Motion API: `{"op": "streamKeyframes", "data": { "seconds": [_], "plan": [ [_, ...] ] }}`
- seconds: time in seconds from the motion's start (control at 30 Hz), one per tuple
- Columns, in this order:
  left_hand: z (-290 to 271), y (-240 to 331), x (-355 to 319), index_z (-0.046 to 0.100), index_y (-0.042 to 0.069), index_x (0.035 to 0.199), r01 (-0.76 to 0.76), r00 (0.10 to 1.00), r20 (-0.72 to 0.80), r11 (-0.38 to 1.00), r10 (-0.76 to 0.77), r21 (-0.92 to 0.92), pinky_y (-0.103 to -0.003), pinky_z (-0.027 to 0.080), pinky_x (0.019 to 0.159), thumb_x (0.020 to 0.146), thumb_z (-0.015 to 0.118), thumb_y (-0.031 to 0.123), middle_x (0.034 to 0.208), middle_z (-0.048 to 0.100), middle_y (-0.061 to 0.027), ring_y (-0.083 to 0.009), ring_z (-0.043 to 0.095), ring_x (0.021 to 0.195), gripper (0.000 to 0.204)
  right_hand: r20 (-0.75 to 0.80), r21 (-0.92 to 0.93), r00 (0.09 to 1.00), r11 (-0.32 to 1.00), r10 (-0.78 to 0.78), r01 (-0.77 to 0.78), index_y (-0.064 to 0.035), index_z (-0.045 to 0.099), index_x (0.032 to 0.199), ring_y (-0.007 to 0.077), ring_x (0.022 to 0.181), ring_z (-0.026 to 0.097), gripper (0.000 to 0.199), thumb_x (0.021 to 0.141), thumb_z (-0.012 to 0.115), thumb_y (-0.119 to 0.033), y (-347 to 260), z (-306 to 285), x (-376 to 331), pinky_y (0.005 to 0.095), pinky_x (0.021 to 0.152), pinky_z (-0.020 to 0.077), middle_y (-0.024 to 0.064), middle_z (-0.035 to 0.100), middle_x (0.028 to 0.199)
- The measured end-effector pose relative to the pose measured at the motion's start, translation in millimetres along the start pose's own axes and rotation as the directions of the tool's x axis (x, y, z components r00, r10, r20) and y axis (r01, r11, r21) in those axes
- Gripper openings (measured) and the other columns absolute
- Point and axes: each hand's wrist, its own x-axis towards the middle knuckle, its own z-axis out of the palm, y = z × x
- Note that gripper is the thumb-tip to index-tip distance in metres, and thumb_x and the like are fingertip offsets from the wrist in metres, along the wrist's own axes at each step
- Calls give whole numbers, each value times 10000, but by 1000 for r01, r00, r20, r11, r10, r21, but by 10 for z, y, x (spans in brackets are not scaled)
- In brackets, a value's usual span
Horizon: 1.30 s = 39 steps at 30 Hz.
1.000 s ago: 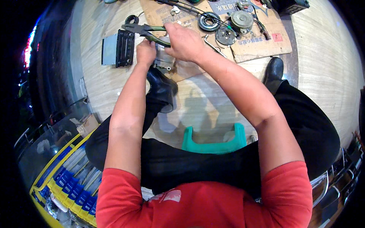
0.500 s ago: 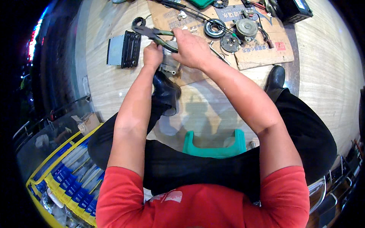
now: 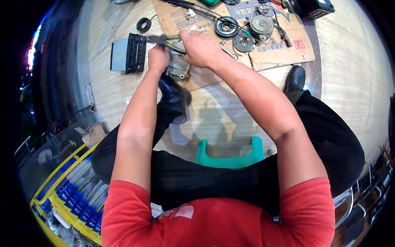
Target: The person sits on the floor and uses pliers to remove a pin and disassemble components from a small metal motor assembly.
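My right hand is wrapped around the green handles of a pair of pliers. The dark jaws point left, blurred by motion, and lie just above my left hand. That hand is closed against the left side of a grey metal housing, which sits on cardboard by my left boot. Its fingertips are mostly hidden, so the exact grip does not show. Left of it stands a car stereo unit with a black front and silver casing. A small black ring lies beyond.
On the cardboard sheet lie a grooved pulley, a round drilled plate, a round grey motor-like part and cables. A black battery stands far right. A green stool is beneath me; yellow racking is at left.
The pliers' jaws have swung down nearer to my left hand, uncovering the black ring. Both hands stay at the housing. The whole view has shifted slightly.
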Motion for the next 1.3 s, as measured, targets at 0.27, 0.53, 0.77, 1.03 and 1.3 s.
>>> {"op": "streamKeyframes", "data": {
  "seconds": [0.27, 0.53, 0.77, 1.03, 1.3],
  "plan": [
    [44, -56, 64, 665, 8, 1029, -22, 1000, -9, 1000, 22, 5, -490, 513, 851, 895, 600, 203, 945, 681, -257, -427, 653, 932, 246, 36, -20, 999, 1000, 18, -17, -26, 501, 1165, 403, 954, 654, 515, 752, 737, -222, 22, 43, 79, 486, 804, 535, 229, 655, 1009],
    [50, -15, 67, 686, 17, 967, -23, 1000, 18, 1000, 22, 6, -475, 520, 847, 876, 589, 181, 949, 680, -256, -431, 650, 927, 212, -19, 2, 1000, 1000, -11, 11, -50, 481, 1157, 392, 923, 666, 469, 769, 703, -192, -28, 26, 7, 482, 777, 544, 214, 656, 989],
    [-6, 62, 32, 686, 45, 1000, 60, 998, 35, 998, -59, -36, -495, 522, 814, 876, 600, 208, 941, 683, -249, -435, 653, 914, 222, 109, -64, 992, 996, 63, -57, -35, 531, 1163, 380, 1015, 653, 447, 776, 700, -181, 55, 90, -37, 472, 851, 537, 220, 658, 1074],
    [-14, -306, 88, 655, 19, 1156, 25, 995, 96, 951, 5, -308, -398, 518, 909, 822, 738, 374, 1083, 705, -204, -314, 684, 1025, 495, -4, 208, 880, 861, 475, -464, 33, 536, 1125, 394, 1000, 663, 529, 729, 734, -256, 682, 383, -365, 469, 877, 527, 261, 675, 1042],
    [221, -642, -239, 424, -26, 1431, 217, 864, 502, 933, -46, -289, -393, 408, 1069, 734, 774, 577, 1341, 545, -290, -347, 556, 1243, 987, 75, 118, 734, 725, 675, -679, 32, 513, 1144, 397, 996, 665, 559, 740, 707, -301, 1294, 765, -970, 462, 892, 521, 267, 678, 1040]
  ]
}}
